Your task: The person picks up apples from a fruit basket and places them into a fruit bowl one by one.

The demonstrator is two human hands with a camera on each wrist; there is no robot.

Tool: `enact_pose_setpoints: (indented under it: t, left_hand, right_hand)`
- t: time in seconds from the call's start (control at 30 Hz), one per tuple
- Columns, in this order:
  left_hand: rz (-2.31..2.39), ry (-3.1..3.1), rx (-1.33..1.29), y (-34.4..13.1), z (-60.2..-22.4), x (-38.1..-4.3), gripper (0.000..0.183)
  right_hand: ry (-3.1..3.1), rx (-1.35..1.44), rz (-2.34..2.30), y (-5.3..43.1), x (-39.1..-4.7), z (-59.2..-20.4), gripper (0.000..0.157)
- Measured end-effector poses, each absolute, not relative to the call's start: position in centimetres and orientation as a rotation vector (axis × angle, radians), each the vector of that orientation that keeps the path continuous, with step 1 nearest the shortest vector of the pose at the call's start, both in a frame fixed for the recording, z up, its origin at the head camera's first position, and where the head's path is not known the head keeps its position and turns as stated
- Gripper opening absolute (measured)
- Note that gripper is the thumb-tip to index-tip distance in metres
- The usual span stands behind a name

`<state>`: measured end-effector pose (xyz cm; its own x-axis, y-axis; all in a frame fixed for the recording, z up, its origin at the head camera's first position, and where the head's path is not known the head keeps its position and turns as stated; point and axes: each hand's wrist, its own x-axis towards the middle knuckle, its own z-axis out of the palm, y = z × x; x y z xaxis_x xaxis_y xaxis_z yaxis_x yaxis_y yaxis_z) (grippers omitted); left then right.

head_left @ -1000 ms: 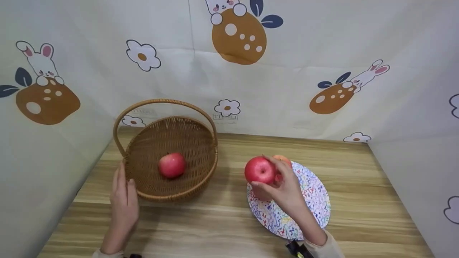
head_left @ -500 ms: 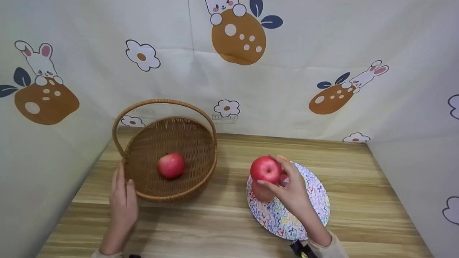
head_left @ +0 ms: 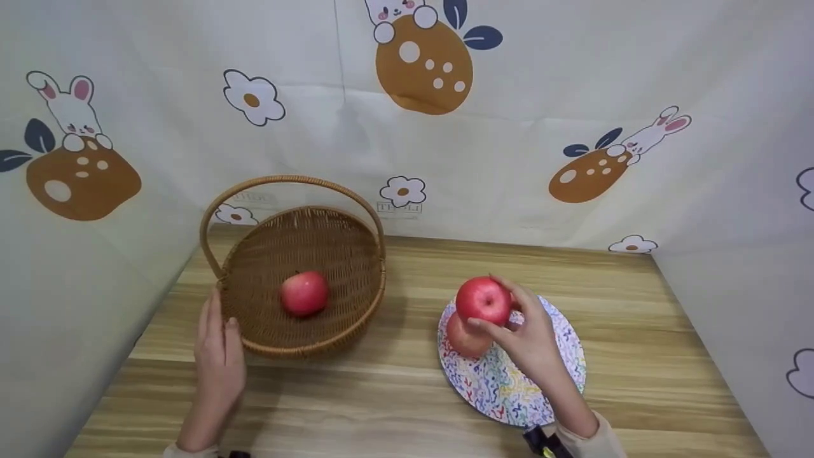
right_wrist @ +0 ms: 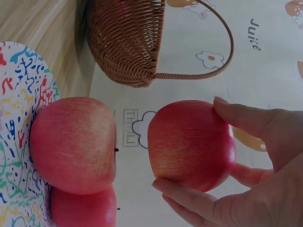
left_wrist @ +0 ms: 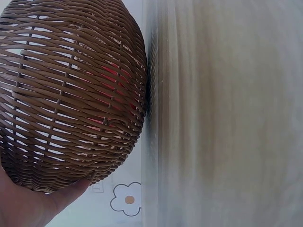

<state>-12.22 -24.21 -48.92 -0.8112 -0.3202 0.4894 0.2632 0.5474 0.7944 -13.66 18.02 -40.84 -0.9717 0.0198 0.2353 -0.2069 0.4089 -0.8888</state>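
My right hand [head_left: 528, 327] pinches a red apple [head_left: 483, 300] between thumb and fingers, over the patterned round plate [head_left: 509, 401]. In the right wrist view the held apple [right_wrist: 189, 146] is lifted apart from two others, a near apple [right_wrist: 75, 144] and a partly covered apple [right_wrist: 85, 208], which sit on the plate. From the head, just one plate apple [head_left: 467, 337] shows; the other is hidden. My left hand [head_left: 219, 356] rests with straight fingers against the left side of the wicker basket [head_left: 343, 248]. Inside the basket lies one red apple [head_left: 305, 294].
The basket's tall arched handle [head_left: 292, 179] rises over its opening. Bare wooden tabletop [head_left: 343, 401] runs between basket and plate. A printed fabric backdrop [head_left: 318, 140] closes off the back and both sides.
My right hand has moved a little to the right with the apple, now covering the apple at the plate's back. My left hand and the basket have stayed put.
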Motion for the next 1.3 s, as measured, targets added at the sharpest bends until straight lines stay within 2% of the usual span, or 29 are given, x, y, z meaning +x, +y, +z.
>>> enact_pose_setpoints:
  t: [1.3]
  left_hand:
    - [-1.278, -2.181, 0.038, -24.2, -48.8, -12.2, 0.058]
  right_hand:
    - [-2.485, 0.034, 1.594, 20.8, -14.0, -40.6, 0.073]
